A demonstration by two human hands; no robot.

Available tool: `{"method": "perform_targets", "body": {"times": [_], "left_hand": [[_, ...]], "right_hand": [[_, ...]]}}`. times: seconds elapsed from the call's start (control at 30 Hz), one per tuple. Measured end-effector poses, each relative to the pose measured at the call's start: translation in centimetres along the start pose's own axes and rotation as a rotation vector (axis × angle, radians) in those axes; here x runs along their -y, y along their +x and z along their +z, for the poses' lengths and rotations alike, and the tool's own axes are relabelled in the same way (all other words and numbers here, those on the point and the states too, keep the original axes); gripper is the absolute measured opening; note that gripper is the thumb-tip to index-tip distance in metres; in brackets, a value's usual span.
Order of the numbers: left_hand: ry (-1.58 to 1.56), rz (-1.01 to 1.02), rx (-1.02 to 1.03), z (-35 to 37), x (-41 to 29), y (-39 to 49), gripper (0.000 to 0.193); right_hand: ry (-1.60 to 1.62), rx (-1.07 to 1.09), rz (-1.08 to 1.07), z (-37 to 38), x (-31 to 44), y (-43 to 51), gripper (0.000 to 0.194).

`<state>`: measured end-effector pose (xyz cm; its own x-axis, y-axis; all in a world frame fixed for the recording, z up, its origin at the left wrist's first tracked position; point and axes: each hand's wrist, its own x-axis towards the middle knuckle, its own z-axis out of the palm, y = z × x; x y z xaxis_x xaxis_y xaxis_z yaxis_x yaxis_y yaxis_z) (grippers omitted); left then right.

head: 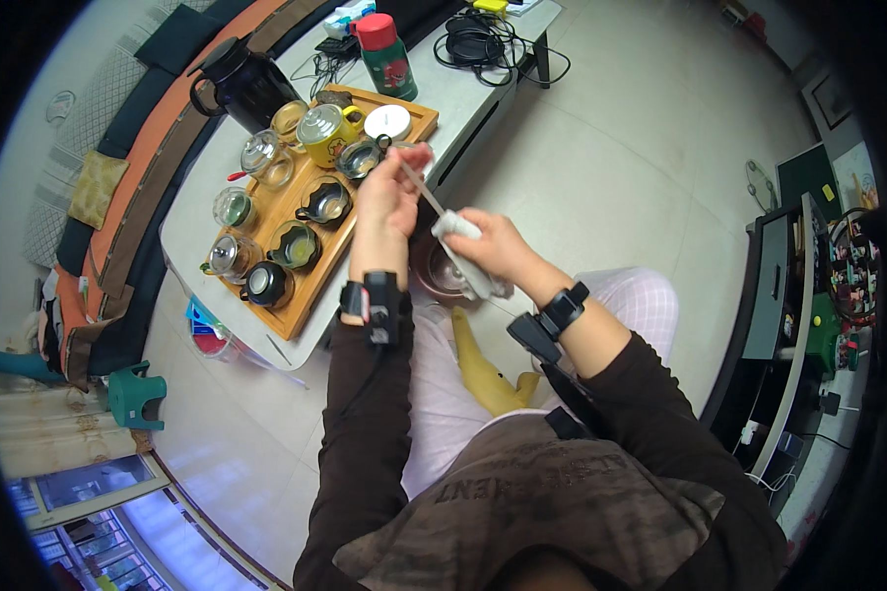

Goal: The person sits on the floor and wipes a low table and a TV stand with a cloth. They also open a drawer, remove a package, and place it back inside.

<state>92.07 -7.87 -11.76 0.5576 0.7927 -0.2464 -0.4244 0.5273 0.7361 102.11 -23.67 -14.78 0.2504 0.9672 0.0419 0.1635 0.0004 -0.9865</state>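
Note:
My left hand [393, 193] is raised over the front edge of the tea tray, its fingers around one end of a thin, pale rod-like utensil [423, 185]. What kind of utensil it is, I cannot tell. My right hand [494, 240] grips a bunched white cloth [460, 225], which wraps the rod's other end and hangs down. Beneath the cloth, a reddish-brown basin [423, 275] is partly hidden. Near my left hand on the wooden tray [318, 303] are dark glass cups [325, 201], a yellow lidded mug [327, 137] and a round white lid-like disc [388, 122].
More glass teaware, including a lidded glass pot [266, 159], stands on the pale table [199, 199]. Behind the tray are a black thermos jug [240, 85] and a green bottle with a red cap [388, 59]. Coiled black cables [477, 44] lie farther right. A yellow plush toy [484, 369] rests between my legs.

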Motion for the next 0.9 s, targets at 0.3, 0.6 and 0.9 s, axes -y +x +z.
{"method": "perform_targets", "body": {"times": [0.3,0.6,0.9], "left_hand": [[0.189,0.049,0.139,3.0,2.6,-5.1,0.040],[0.172,0.246,0.116,5.1,-1.9,-6.4,0.034],[-0.114,0.178,-0.143,2.3,-7.8,-4.4,0.039]], "right_hand": [[-0.017,-0.086,-0.091,-2.4,1.6,0.1,0.026],[0.039,-0.077,-0.224,-1.2,3.4,-1.4,0.023],[0.105,0.017,0.024,-4.8,3.1,-6.6,0.020]]}}
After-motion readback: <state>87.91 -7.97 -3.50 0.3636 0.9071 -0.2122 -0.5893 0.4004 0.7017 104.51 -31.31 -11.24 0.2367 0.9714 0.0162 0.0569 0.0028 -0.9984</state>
